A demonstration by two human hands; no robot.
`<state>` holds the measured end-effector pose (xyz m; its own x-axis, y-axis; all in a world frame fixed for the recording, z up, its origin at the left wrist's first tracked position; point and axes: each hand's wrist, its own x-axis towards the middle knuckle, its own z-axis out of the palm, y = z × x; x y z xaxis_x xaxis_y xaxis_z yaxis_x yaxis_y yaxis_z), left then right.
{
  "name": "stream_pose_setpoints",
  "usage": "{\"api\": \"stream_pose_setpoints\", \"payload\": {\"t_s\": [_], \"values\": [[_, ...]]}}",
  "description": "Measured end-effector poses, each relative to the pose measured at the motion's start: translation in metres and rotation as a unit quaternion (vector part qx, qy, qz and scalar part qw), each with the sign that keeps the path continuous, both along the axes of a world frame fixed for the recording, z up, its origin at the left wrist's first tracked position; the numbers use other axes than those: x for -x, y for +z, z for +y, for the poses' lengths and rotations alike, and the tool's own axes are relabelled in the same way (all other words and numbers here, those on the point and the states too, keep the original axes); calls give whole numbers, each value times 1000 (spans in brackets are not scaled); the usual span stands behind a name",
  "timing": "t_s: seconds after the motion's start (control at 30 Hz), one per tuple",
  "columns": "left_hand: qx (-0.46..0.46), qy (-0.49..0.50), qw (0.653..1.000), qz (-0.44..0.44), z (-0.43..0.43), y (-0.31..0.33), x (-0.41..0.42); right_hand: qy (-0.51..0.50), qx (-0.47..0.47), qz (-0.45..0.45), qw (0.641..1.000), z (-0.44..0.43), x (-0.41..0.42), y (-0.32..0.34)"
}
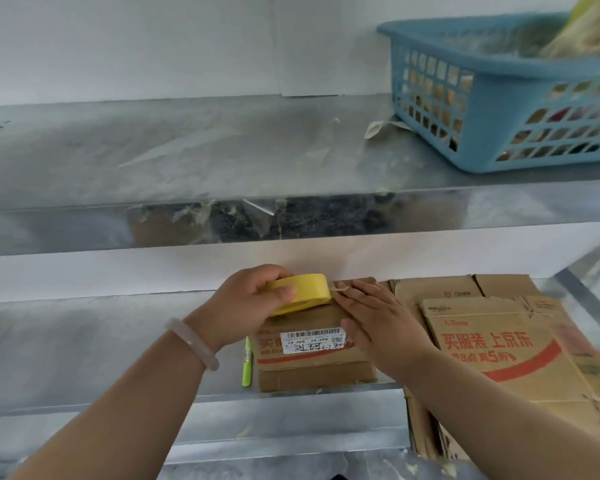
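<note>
Gripping a yellow tape roll (300,294) with curled fingers, the left hand (246,299) tilts it on the small cardboard box (312,355) (matte, white-labelled) on the steel shelf (84,341). The right hand (374,317) presses flat, fingers straight, on the box top beside the roll.

The left forearm (125,410) comes in from 7 o'clock and runs toward 1 o'clock, with a pale bracelet (194,344) round the wrist. The left hand (253,299) grips a tape roll (309,292), thumb on the near rim, the fingers seemingly curled over the far side. The right forearm (499,403) enters from 4 o'clock. The right hand (378,317) lies palm down on a box (309,362), fingers straight and together, pointing to 10 o'clock, their tips just beside the roll.
</note>
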<state>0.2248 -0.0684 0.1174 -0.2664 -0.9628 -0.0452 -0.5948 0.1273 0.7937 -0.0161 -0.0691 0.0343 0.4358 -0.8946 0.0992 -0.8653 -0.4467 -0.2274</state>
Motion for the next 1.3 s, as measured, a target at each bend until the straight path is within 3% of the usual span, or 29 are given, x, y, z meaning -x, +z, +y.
{"api": "stream_pose_setpoints", "payload": {"t_s": [0.1,0.23,0.4,0.57,0.67,0.77,0.9,1.07,1.3], "values": [[-13,-3,999,-49,-9,4,12,-31,-79,-106,991,1,-1,18],[-26,-9,996,-85,-14,7,20,-82,-212,-311,923,0,-8,38],[-30,-14,994,-102,-12,9,23,-172,-219,-314,908,-4,-18,46],[-30,-20,994,-107,-9,9,23,-188,-236,-271,914,-13,-17,47],[-28,-16,994,-103,-10,7,22,-200,-241,-295,903,-18,-13,52],[-33,7,995,-91,-14,5,20,-207,-257,-390,859,-19,-4,61],[-31,4,995,-98,-17,4,23,-206,-273,-452,824,-18,8,62],[-26,4,994,-103,-17,4,30,-201,-311,-566,736,-17,16,61],[-10,-19,994,-104,-16,6,38,-179,-307,-517,779,-13,12,64]]}}
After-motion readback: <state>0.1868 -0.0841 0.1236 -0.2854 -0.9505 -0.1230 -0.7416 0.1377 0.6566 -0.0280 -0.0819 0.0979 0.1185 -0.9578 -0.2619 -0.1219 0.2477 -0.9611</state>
